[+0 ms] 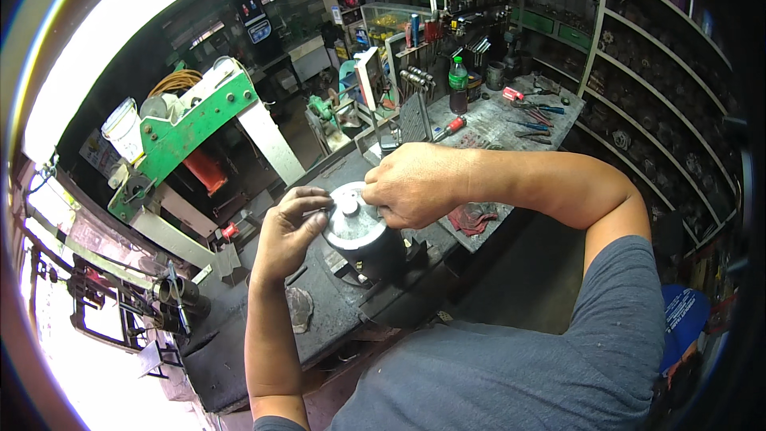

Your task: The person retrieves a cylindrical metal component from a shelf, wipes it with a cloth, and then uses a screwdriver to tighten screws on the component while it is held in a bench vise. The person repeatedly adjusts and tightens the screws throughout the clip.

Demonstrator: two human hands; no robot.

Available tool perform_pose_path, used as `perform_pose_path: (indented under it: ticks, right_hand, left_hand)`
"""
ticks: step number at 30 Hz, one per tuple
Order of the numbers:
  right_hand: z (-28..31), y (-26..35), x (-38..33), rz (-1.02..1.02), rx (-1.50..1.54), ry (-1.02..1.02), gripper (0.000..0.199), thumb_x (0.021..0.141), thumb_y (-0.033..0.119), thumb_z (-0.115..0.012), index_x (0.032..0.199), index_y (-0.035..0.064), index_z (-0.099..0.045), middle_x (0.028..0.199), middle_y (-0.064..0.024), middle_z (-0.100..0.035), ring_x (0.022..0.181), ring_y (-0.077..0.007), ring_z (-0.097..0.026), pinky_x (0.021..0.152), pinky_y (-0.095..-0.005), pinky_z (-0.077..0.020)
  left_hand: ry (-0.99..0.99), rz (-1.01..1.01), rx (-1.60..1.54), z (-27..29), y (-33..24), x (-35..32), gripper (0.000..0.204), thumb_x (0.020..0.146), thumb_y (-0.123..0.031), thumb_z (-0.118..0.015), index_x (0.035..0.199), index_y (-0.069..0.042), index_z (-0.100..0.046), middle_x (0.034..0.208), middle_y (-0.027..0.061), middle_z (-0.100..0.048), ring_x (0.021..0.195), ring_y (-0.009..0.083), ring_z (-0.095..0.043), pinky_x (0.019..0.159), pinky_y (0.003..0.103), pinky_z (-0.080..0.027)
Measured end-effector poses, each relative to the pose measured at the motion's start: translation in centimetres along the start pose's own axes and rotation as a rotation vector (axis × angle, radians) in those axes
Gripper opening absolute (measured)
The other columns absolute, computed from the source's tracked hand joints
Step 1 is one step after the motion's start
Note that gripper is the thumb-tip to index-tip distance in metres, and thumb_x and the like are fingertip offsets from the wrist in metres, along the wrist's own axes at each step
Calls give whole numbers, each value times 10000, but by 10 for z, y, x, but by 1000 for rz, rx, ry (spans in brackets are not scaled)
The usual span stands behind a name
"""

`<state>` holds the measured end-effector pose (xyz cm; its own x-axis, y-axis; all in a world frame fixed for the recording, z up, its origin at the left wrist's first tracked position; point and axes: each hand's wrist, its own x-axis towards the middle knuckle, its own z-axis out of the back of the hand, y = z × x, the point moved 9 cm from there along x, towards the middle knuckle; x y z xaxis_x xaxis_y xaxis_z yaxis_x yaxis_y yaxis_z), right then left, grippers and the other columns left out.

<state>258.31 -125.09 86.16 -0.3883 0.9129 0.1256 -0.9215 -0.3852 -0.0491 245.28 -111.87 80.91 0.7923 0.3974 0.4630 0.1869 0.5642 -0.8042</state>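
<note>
A dark cylindrical housing (375,259) stands upright on the workbench, topped by a round silver metal end cap (351,233) with a raised central boss. It looks like an electric motor body, though I cannot confirm that. At the cap's left edge is my left hand (291,231), fingers and thumb apart, fingertips touching or very near the rim. My right hand (415,183) reaches across from the right, its fingers curled in at the cap's far right edge. Whatever those fingers pinch is hidden behind the hand.
On the dark bench (231,367) lies a flat greyish piece (300,309). A red rag (471,218), a green-capped bottle (458,88) and pliers (533,135) lie or stand on the side table. A green press frame (199,124) rises left; shelves of parts (638,72) line the right.
</note>
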Motion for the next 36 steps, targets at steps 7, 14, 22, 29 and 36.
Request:
perform_pose_path:
  ticks: [7, 14, 22, 29, 36]
  right_hand:
    - [-3, -3, -2, -85, 34, 66, 407, 1073, 371, -608, 954, 34, -801, 944, -200, -797, 965, -430, -773, 869, -539, -618]
    - [-15, -5, -4, -196, 54, 191, 411, 1066, 368, -585, 994, 34, -814, 1006, -212, -808, 993, -427, -782, 899, -537, -622]
    - [-8, 1, -10, -313, 67, 82, 405, 1052, 363, -592, 941, 24, -785, 959, -197, -801, 976, -435, -772, 894, -547, -617]
    - [-9, 10, -17, -344, -31, -50, 379, 1041, 336, -571, 991, 33, -793, 1024, -209, -812, 1026, -398, -786, 917, -519, -613]
    - [-39, -1, -58, -431, 200, -276, 530, 1111, 517, -576, 995, 65, -828, 979, -232, -812, 986, -415, -801, 891, -529, -639]
  left_hand:
    - [-69, 115, -153, 5, 15, 2, 247, 878, -164, -946, 974, 18, -809, 1120, 79, -736, 1079, 190, -677, 966, 369, -556]
    - [-52, 290, -173, 5, 28, 0, 239, 879, -135, -931, 1022, 28, -832, 1107, 95, -761, 1095, 195, -688, 967, 371, -561]
    - [22, 64, -82, 1, 11, 3, 248, 912, -151, -911, 1058, 35, -838, 1140, 115, -769, 1107, 220, -708, 959, 362, -573]
    - [-42, 107, -196, 0, 11, 3, 116, 963, -34, -826, 1022, 64, -808, 1136, 108, -770, 981, 168, -718, 902, 331, -583]
    - [-153, 161, 2, 6, 16, -7, 326, 939, -108, -880, 1199, 61, -777, 1161, 107, -787, 1047, 187, -736, 963, 335, -590]
